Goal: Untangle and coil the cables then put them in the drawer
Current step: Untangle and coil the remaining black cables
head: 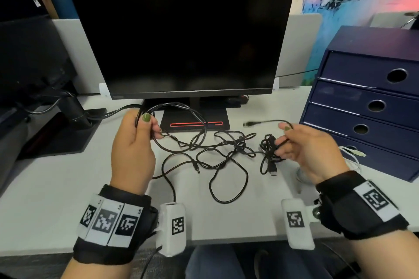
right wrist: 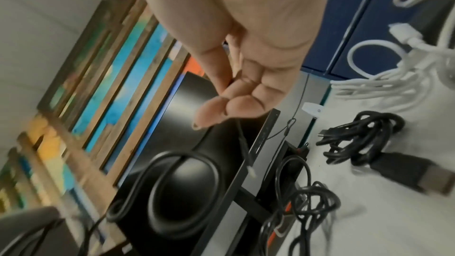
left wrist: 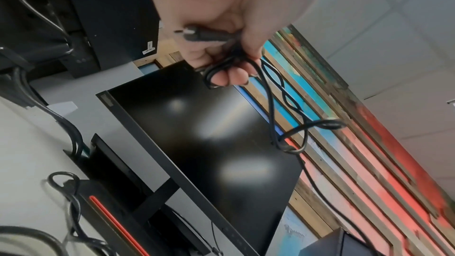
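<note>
Lying in a loose black tangle on the white desk [head: 45, 188], the cables [head: 217, 154] spread between the two raised hands, in front of the monitor's foot. The left hand [head: 133, 149] is lifted above the desk, back toward the head camera, thumb up; its fingers [left wrist: 222, 78] are curled round several gathered loops of black cable, and a plug end [left wrist: 197, 34] lies across the palm in the left wrist view. The right hand [head: 306, 149] is held palm inward — thumb and forefinger pinch a thin black lead [head: 267, 123] whose connector points left, while the other fingers sit against a small bundled black cable [head: 269, 147]. A white cable [right wrist: 393, 77] lies by the right wrist, beside the blue drawer unit [head: 367, 102], whose fronts each have a round finger hole.

Both wrists wear black bands with square black-and-white coded tags; the small letters on them are too fine to read. The dark monitor [head: 181, 34] carries a small logo at its lower left corner — unreadable. Its base has a red stripe.

Behind the desk, grey partition panels and a wall of boards painted blue, red and orange.
</note>
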The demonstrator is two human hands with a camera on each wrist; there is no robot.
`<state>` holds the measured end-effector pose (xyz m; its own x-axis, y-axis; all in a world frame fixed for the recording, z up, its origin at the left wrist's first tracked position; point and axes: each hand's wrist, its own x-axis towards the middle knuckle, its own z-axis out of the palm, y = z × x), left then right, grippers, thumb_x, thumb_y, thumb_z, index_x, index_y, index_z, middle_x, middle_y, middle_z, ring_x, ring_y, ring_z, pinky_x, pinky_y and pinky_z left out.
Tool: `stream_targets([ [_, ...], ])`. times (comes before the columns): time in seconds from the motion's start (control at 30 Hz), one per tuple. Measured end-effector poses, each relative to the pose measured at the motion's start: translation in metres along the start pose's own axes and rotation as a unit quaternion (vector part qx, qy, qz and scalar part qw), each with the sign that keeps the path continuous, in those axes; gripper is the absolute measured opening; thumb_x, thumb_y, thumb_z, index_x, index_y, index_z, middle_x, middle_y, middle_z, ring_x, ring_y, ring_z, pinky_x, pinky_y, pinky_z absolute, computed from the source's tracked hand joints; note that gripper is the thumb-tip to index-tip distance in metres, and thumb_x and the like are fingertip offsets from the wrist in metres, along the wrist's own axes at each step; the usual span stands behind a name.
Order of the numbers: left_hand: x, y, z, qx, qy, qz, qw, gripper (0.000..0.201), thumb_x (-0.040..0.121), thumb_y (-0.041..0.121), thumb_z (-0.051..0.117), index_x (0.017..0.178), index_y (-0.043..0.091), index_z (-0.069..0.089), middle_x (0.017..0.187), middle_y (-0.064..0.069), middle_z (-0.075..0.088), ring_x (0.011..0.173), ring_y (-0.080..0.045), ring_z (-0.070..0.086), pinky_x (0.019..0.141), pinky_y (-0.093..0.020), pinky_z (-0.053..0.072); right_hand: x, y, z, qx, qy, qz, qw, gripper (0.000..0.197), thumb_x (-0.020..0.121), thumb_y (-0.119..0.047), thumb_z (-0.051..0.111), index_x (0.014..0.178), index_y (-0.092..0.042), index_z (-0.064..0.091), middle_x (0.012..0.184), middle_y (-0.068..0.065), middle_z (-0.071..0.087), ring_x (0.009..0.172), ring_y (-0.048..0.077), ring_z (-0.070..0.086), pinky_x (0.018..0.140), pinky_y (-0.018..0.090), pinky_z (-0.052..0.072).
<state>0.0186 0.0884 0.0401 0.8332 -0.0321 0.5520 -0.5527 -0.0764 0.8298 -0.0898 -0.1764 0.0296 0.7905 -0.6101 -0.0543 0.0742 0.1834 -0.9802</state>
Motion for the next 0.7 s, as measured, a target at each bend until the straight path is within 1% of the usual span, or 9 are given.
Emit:
stream_targets([
  [0.13, -0.007, 0.002, 0.009, 0.018, -0.028, -0.003, 0.999, 0.026, 0.098, 0.030, 0.037, 0.077, 0.033, 0.052, 0.071, 0.017, 0.058, 0.069, -0.011, 0.055, 0.075, -0.035, 0.046, -0.010, 0.008, 0.018, -0.116, -0.060, 0.007, 0.991, 0.020, 0.094, -0.008, 0.055, 0.112, -0.003, 0.063, 0.075, 0.013, 0.070, 0.051, 0.019, 0.064, 0.054, 0.028, 0.053],
  [0.2, -0.010, 0.005, 0.013, 0.035, -0.048, 0.005, 0.998, 0.024, 0.096, 0.031, 0.036, 0.078, 0.033, 0.052, 0.071, 0.017, 0.057, 0.070, -0.011, 0.055, 0.074, -0.032, 0.047, -0.016, 0.010, 0.027, -0.172, -0.062, -0.005, 0.983, 0.028, 0.092, -0.012, 0.060, 0.119, -0.007, 0.061, 0.089, 0.014, 0.071, 0.061, 0.017, 0.069, 0.058, 0.025, 0.056],
  [0.27, -0.014, 0.008, 0.017, 0.049, -0.063, 0.017, 0.997, 0.024, 0.098, 0.025, 0.036, 0.080, 0.027, 0.052, 0.071, 0.015, 0.057, 0.070, -0.008, 0.055, 0.070, -0.027, 0.046, -0.020, 0.008, 0.032, -0.249, -0.043, -0.061, 0.966, 0.034, 0.092, -0.021, 0.060, 0.126, -0.017, 0.059, 0.102, 0.008, 0.067, 0.069, 0.011, 0.069, 0.059, 0.020, 0.057],
  [0.3, -0.016, 0.010, 0.019, 0.052, -0.067, 0.023, 0.996, 0.024, 0.100, 0.022, 0.037, 0.081, 0.023, 0.052, 0.071, 0.013, 0.057, 0.069, -0.006, 0.055, 0.068, -0.024, 0.045, -0.023, 0.005, 0.035, -0.283, -0.037, -0.099, 0.953, 0.030, 0.092, -0.027, 0.058, 0.122, -0.023, 0.062, 0.102, 0.003, 0.065, 0.069, 0.008, 0.068, 0.059, 0.019, 0.055],
  [0.37, -0.019, 0.013, 0.023, 0.057, -0.076, 0.034, 0.995, 0.024, 0.101, 0.016, 0.038, 0.082, 0.019, 0.052, 0.073, 0.008, 0.057, 0.069, -0.003, 0.054, 0.065, -0.014, 0.043, -0.032, -0.004, 0.041, -0.296, -0.044, -0.152, 0.942, 0.018, 0.091, -0.034, 0.057, 0.102, -0.027, 0.069, 0.088, 0.000, 0.066, 0.062, 0.007, 0.064, 0.059, 0.021, 0.052],
  [0.47, -0.024, 0.018, 0.029, 0.071, -0.083, 0.049, 0.993, 0.022, 0.101, 0.017, 0.038, 0.083, 0.017, 0.051, 0.075, 0.007, 0.057, 0.072, -0.004, 0.054, 0.066, -0.008, 0.040, -0.050, -0.013, 0.050, -0.242, -0.089, -0.181, 0.949, 0.031, 0.083, -0.045, 0.062, 0.075, -0.015, 0.064, 0.062, 0.007, 0.064, 0.049, 0.016, 0.060, 0.053, 0.021, 0.046],
  [0.5, -0.026, 0.018, 0.031, 0.076, -0.082, 0.054, 0.992, 0.021, 0.099, 0.021, 0.037, 0.083, 0.019, 0.050, 0.075, 0.008, 0.058, 0.073, -0.004, 0.054, 0.066, -0.008, 0.039, -0.055, -0.013, 0.054, -0.239, -0.105, -0.175, 0.949, 0.035, 0.080, -0.048, 0.065, 0.071, -0.014, 0.063, 0.058, 0.007, 0.063, 0.045, 0.016, 0.058, 0.050, 0.020, 0.045],
  [0.57, -0.030, 0.021, 0.035, 0.074, -0.084, 0.058, 0.992, 0.020, 0.096, 0.025, 0.035, 0.082, 0.021, 0.050, 0.077, 0.008, 0.058, 0.074, -0.003, 0.055, 0.067, -0.008, 0.039, -0.058, -0.008, 0.059, -0.284, -0.123, -0.157, 0.938, 0.031, 0.078, -0.043, 0.071, 0.070, -0.015, 0.063, 0.058, 0.006, 0.065, 0.043, 0.014, 0.058, 0.049, 0.019, 0.046],
  [0.7, -0.035, 0.024, 0.039, 0.031, -0.087, 0.048, 0.995, 0.020, 0.096, 0.026, 0.036, 0.084, 0.019, 0.051, 0.077, 0.008, 0.059, 0.073, -0.004, 0.057, 0.068, -0.009, 0.042, -0.051, 0.007, 0.060, -0.363, -0.100, -0.163, 0.912, 0.014, 0.084, -0.030, 0.068, 0.072, -0.022, 0.065, 0.065, -0.001, 0.067, 0.057, 0.013, 0.065, 0.060, 0.024, 0.050],
])
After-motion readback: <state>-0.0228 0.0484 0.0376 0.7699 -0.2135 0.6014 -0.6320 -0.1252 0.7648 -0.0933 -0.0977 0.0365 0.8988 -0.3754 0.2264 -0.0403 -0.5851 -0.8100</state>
